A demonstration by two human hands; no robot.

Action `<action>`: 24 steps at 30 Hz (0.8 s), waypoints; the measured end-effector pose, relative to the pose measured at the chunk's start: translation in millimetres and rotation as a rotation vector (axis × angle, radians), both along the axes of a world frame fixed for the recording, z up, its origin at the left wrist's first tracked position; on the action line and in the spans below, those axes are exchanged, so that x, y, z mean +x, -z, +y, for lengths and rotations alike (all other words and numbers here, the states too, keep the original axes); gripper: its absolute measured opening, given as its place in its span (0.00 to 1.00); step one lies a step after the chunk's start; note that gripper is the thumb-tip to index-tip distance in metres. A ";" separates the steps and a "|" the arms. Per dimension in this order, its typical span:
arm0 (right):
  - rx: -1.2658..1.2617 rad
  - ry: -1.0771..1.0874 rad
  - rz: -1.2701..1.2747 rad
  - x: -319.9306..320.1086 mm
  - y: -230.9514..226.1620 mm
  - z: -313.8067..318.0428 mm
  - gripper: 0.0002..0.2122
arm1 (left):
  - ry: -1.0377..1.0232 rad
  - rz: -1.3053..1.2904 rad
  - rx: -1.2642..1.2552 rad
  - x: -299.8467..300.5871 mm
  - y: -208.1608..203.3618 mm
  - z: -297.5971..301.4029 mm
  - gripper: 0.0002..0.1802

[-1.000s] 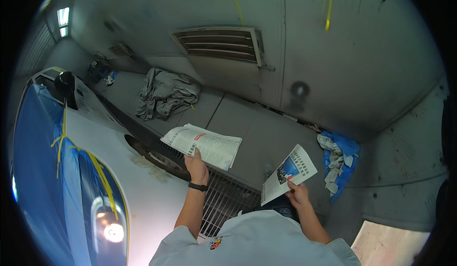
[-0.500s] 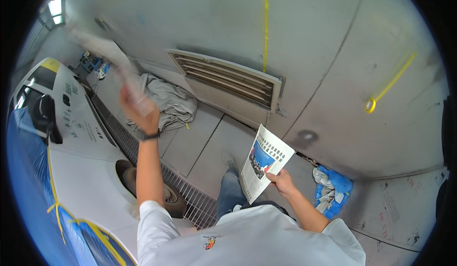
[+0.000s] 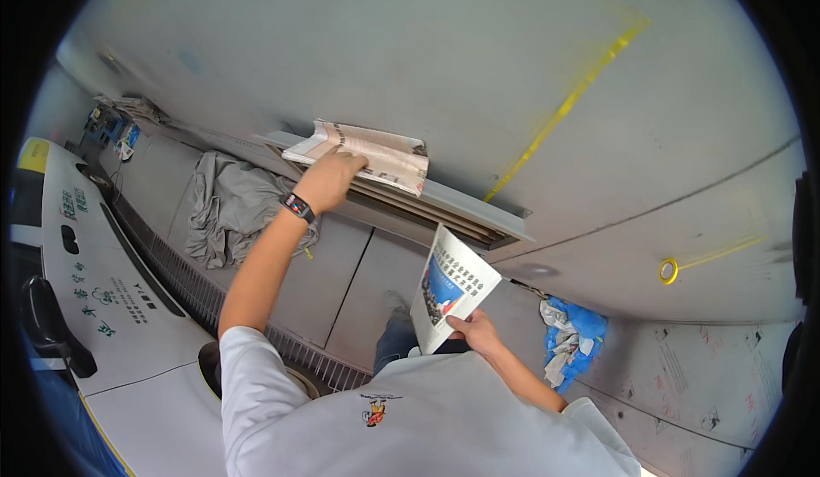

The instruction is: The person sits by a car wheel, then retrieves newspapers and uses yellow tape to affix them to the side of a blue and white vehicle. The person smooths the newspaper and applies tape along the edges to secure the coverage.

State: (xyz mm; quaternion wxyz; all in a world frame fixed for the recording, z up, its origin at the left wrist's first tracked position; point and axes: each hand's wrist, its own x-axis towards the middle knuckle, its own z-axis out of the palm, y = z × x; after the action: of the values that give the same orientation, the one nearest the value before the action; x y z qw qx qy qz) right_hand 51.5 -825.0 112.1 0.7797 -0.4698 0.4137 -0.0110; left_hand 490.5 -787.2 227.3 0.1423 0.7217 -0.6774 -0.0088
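My left hand, with a dark watch on its wrist, reaches forward to a vent on the grey wall. Its fingers are closed on a folded, pinkish newspaper at the vent's upper frame; the thumb is hidden. Whether the vent's ledge bears the paper's weight I cannot tell. Close to my body, my right hand pinches a second folded newspaper by its lower right edge. That one is tilted, showing a blue photograph and dark headlines.
A white car with blue covering stands at left beside a floor grating. A grey cloth heap lies below the vent. Crumpled blue plastic sits by the right wall. A yellow tape roll hangs on the wall.
My left hand has swung forward and right, bringing the pinkish newspaper from the blurred upper left to the vent. My right hand still holds its newspaper. The view has turned.
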 end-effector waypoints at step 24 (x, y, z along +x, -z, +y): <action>-0.211 -1.176 -0.686 -20.5 -48.1 56.4 0.09 | -1.449 1.020 -0.934 -571.6 55.1 156.0 0.50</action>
State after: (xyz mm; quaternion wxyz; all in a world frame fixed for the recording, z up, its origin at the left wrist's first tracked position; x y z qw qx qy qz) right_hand 31.0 -768.6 160.2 0.6931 -0.6596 -0.1832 0.2256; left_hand -81.1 -631.2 172.2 0.6561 0.7420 0.1322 0.0385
